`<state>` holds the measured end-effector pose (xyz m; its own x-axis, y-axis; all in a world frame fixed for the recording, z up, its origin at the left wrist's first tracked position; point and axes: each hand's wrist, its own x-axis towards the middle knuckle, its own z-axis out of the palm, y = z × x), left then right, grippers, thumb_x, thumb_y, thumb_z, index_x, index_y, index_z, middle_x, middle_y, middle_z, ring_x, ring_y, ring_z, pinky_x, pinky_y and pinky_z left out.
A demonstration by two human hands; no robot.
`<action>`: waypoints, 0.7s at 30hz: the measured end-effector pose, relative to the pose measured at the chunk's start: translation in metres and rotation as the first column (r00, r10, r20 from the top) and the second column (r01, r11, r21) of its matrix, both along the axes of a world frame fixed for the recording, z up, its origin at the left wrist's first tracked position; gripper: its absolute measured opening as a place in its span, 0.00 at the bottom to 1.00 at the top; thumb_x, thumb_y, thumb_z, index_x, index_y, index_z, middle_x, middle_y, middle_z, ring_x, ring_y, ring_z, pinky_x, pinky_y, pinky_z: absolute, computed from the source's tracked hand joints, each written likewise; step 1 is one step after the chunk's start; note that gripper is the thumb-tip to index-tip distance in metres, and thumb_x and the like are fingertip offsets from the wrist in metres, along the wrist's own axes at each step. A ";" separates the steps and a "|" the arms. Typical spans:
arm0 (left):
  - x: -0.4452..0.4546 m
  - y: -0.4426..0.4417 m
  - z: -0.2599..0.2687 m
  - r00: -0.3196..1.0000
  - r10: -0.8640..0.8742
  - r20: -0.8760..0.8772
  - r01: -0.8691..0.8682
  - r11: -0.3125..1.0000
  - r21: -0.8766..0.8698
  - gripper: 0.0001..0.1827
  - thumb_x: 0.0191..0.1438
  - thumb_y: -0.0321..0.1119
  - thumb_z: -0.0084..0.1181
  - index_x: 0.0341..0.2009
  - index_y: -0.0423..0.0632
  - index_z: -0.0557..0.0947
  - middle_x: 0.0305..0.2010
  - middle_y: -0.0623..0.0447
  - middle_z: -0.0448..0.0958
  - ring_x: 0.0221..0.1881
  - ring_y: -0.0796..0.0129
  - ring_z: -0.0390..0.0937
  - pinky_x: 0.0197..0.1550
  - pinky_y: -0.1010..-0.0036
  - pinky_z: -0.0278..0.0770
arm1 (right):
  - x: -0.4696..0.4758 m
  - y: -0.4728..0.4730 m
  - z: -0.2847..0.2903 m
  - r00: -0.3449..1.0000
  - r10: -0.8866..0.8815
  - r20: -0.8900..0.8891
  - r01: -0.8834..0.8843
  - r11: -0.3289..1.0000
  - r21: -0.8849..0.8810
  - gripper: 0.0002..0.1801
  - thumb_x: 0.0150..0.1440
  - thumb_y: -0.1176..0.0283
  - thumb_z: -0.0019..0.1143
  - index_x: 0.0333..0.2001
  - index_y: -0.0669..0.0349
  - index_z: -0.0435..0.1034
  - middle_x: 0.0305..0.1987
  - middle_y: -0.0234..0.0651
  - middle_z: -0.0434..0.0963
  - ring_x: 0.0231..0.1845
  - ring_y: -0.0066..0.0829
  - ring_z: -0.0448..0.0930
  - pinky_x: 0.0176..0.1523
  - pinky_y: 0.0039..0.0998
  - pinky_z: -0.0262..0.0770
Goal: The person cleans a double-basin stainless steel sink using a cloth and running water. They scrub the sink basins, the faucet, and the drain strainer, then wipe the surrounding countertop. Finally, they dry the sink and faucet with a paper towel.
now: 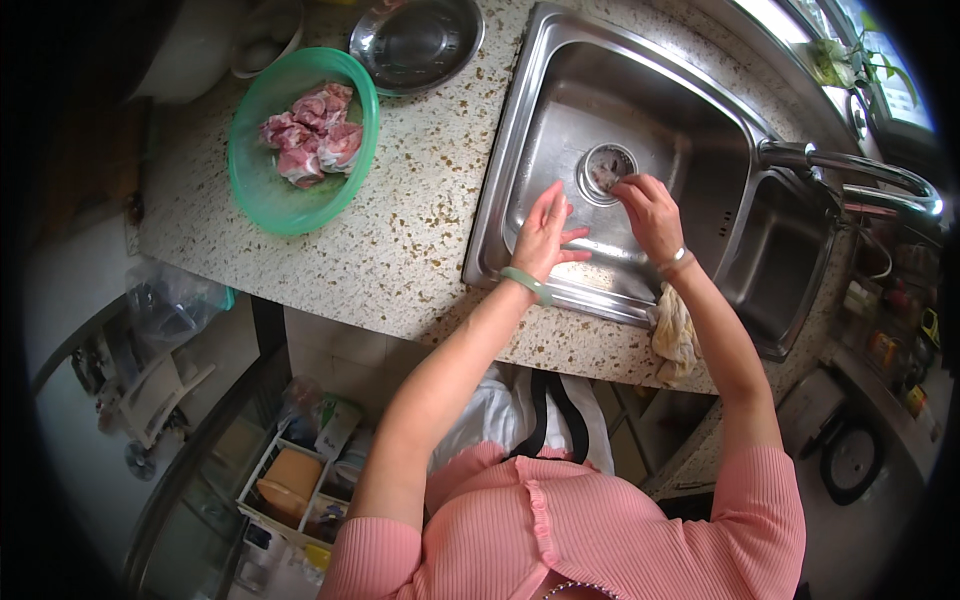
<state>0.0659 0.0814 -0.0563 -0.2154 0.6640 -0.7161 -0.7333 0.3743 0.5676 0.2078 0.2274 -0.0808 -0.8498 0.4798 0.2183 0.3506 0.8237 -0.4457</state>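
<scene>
My left hand (546,231) is over the near left part of the stainless steel sink (559,112), fingers spread and nothing in it; a pale green bangle circles that wrist. At the drain, my right hand (651,216) has its fingertips bunched together by the rim of the strainer (606,166). Whether those fingers pinch anything is hidden by the hand. Wet, pale scraps lie in the strainer. Left of the sink, a green plastic bowl (247,184) holds several pieces of raw meat (315,133) on the speckled countertop (420,195).
A metal bowl (416,45) stands beyond the green bowl. A chrome faucet (877,161) arches at the right, by the small second basin (787,247). A crumpled cloth (673,337) hangs over the counter's front edge. Below on the left is an organizer bin (289,480).
</scene>
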 end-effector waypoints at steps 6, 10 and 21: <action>-0.062 -0.051 0.048 0.917 -0.121 0.381 -0.017 0.940 0.339 0.43 0.55 0.75 0.25 0.69 0.66 0.54 0.50 0.53 0.76 0.35 0.67 0.80 0.18 0.80 0.71 | -0.059 -0.064 0.135 0.952 0.280 -0.124 -0.296 0.945 -0.140 0.11 0.43 0.80 0.59 0.34 0.60 0.74 0.38 0.35 0.75 0.40 0.35 0.77 0.44 0.33 0.73; -0.113 -0.119 0.073 0.875 -0.078 0.478 -0.189 0.853 0.486 0.43 0.56 0.73 0.29 0.70 0.62 0.52 0.50 0.52 0.76 0.28 0.64 0.77 0.15 0.80 0.67 | -0.122 -0.116 0.161 0.865 0.461 -0.199 -0.494 0.851 -0.180 0.12 0.42 0.80 0.61 0.34 0.61 0.74 0.38 0.34 0.75 0.40 0.35 0.77 0.44 0.33 0.74; -0.343 -0.381 0.109 0.887 0.267 0.376 -0.437 0.749 0.499 0.36 0.63 0.63 0.33 0.67 0.52 0.60 0.52 0.46 0.75 0.35 0.50 0.79 0.23 0.72 0.78 | -0.401 -0.333 0.146 0.590 0.668 -0.453 -0.795 0.579 -0.182 0.12 0.45 0.80 0.58 0.37 0.59 0.73 0.42 0.35 0.74 0.41 0.40 0.76 0.44 0.34 0.74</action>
